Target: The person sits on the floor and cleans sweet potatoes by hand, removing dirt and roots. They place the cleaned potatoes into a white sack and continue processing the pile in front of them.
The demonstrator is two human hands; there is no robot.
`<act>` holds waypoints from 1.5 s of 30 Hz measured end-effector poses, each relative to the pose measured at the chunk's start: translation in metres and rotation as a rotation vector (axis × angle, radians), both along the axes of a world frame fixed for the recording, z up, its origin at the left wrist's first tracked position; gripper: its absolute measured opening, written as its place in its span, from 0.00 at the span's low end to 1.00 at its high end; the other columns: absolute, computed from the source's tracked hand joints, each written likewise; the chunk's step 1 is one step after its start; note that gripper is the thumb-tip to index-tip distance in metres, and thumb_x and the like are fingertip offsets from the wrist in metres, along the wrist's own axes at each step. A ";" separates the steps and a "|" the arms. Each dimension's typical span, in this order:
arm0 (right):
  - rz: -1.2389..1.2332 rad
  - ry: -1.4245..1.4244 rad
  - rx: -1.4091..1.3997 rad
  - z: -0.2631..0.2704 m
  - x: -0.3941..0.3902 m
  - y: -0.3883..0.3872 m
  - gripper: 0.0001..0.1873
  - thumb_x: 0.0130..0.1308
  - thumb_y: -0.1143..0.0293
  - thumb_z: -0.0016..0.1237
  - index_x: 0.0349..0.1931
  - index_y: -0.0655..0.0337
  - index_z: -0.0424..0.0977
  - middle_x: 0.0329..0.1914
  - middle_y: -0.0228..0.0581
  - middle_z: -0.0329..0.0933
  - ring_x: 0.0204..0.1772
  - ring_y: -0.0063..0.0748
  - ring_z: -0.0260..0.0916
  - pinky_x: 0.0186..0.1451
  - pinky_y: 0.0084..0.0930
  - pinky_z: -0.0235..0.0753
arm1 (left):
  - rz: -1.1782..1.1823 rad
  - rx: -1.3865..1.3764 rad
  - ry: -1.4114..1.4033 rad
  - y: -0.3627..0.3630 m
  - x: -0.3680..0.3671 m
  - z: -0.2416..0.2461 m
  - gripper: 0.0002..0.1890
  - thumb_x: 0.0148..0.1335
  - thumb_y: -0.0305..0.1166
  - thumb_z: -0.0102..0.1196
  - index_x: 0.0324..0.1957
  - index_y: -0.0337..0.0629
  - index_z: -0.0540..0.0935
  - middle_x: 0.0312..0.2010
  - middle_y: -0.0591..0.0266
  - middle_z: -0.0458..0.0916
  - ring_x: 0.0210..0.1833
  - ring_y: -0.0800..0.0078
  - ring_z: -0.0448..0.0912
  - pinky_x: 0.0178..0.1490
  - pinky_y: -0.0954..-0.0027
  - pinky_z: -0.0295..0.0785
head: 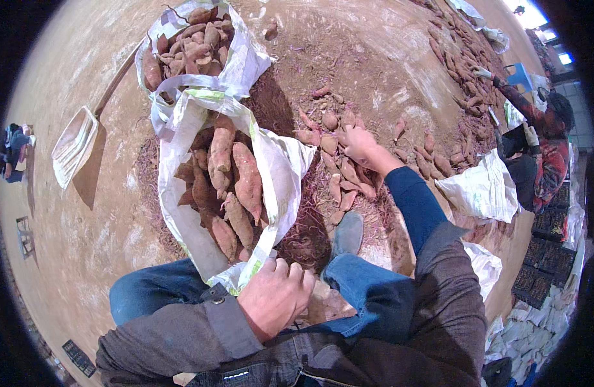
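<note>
A white woven sack [287, 179] stands in front of me, its mouth wide, with large sweet potatoes [247, 179] inside. My left hand [280, 295] is curled against the near rim of this sack; its fingertips are hidden, so a grip on the rim cannot be made out. My right hand [359, 145] reaches down to a pile of smaller sweet potatoes [350, 169] on the dirt floor, right of the sack. Its fingers touch the pile, and whether they hold a root is unclear.
Behind stands a second sack [244, 63] filled with sweet potatoes. A long-handled scoop [77, 145] lies at left. At right, a gloved person [543, 140] works beside a long heap of sweet potatoes [464, 63], near a white sack [485, 186] and black crates [543, 256].
</note>
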State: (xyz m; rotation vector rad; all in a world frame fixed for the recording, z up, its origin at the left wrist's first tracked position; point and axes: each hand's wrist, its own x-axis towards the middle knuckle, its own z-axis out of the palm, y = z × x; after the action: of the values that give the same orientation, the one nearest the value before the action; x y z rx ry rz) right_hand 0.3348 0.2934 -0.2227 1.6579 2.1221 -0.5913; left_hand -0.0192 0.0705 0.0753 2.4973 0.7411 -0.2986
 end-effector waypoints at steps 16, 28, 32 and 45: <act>-0.596 0.210 0.135 -0.061 0.075 0.023 0.32 0.55 0.51 0.64 0.45 0.77 0.81 0.46 0.69 0.84 0.53 0.61 0.85 0.53 0.48 0.83 | -0.100 0.019 0.040 -0.007 0.014 -0.008 0.22 0.64 0.39 0.53 0.53 0.32 0.80 0.40 0.54 0.78 0.45 0.58 0.78 0.51 0.59 0.72; -0.830 0.271 0.227 -0.025 0.062 0.009 0.33 0.53 0.49 0.71 0.47 0.73 0.83 0.43 0.57 0.87 0.48 0.51 0.87 0.51 0.42 0.83 | -0.059 0.009 0.024 0.004 0.005 -0.010 0.21 0.62 0.37 0.55 0.53 0.32 0.77 0.39 0.55 0.78 0.45 0.58 0.79 0.49 0.59 0.74; -0.846 0.777 0.269 0.020 0.077 -0.008 0.22 0.60 0.53 0.69 0.39 0.67 0.85 0.34 0.39 0.86 0.38 0.32 0.82 0.43 0.34 0.79 | 0.045 -0.025 -0.173 0.014 0.002 -0.007 0.11 0.61 0.34 0.57 0.41 0.37 0.78 0.35 0.57 0.80 0.39 0.59 0.81 0.42 0.60 0.75; -0.689 1.394 -0.100 0.280 -0.081 -0.183 0.23 0.63 0.63 0.69 0.55 0.63 0.80 0.44 0.30 0.84 0.42 0.17 0.77 0.46 0.22 0.78 | 0.759 -0.834 -0.855 0.032 0.054 -0.008 0.41 0.59 0.43 0.76 0.64 0.26 0.70 0.52 0.43 0.85 0.56 0.60 0.86 0.59 0.59 0.81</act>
State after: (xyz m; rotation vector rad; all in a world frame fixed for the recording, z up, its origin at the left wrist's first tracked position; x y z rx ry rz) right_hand 0.2541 0.1106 0.0571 2.1739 1.9663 -2.5972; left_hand 0.0352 0.1020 0.0672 1.2261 0.8606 0.5868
